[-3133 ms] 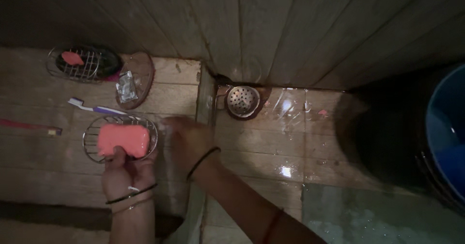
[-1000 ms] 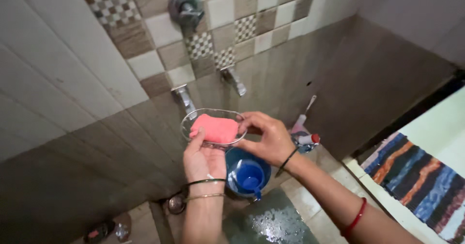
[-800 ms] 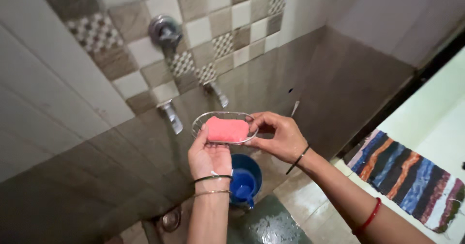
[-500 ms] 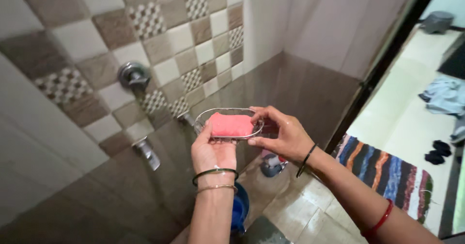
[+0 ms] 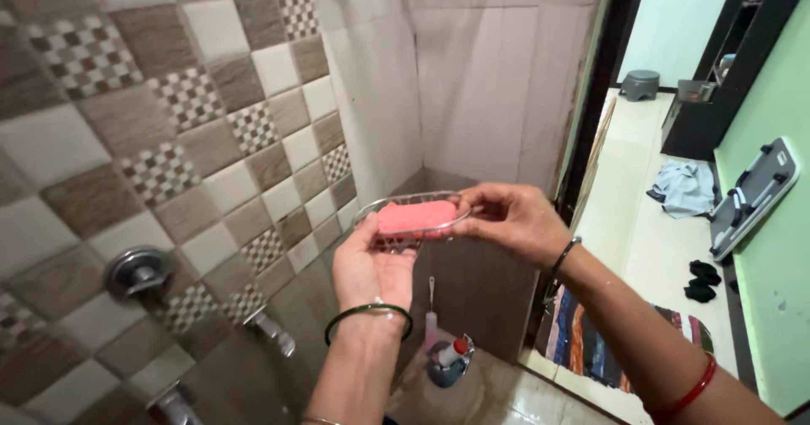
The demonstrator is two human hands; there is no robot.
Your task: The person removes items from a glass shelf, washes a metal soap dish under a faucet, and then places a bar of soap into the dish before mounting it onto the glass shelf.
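Raised higher than half a second ago, the wire soap dish [image 5: 411, 216] with its pink soap bar [image 5: 416, 216] now sits mid-frame against the wall corner; view has tilted up, more doorway shows, blue mug gone from view.

Lower centre: left hand [image 5: 369, 266], palm up, fingers cupped under the dish's left end, thumb along the rim near the soap. Green bangle [image 5: 368, 314] on that wrist. Right of centre: right hand [image 5: 510, 220], fingers curled, pinching the dish's right rim. Black wrist band [image 5: 564, 254] and, lower right, a red bangle [image 5: 688, 391] on that forearm. Soap lies flat inside the dish, dish roughly level, held between both hands.

Below the hands, on the wet floor: small holder with a brush and a red-capped tube [image 5: 445, 359]. Lower left: chrome taps [image 5: 270, 330] and a round valve [image 5: 135, 273] on the checker-tiled wall [image 5: 211, 121]. Right of the door frame: striped mat [image 5: 582, 349], then black socks [image 5: 700, 280], a crumpled blue cloth [image 5: 683, 189], a grey scale [image 5: 753, 195] leaning on the green wall. Far upper right: small grey stool [image 5: 639, 85].
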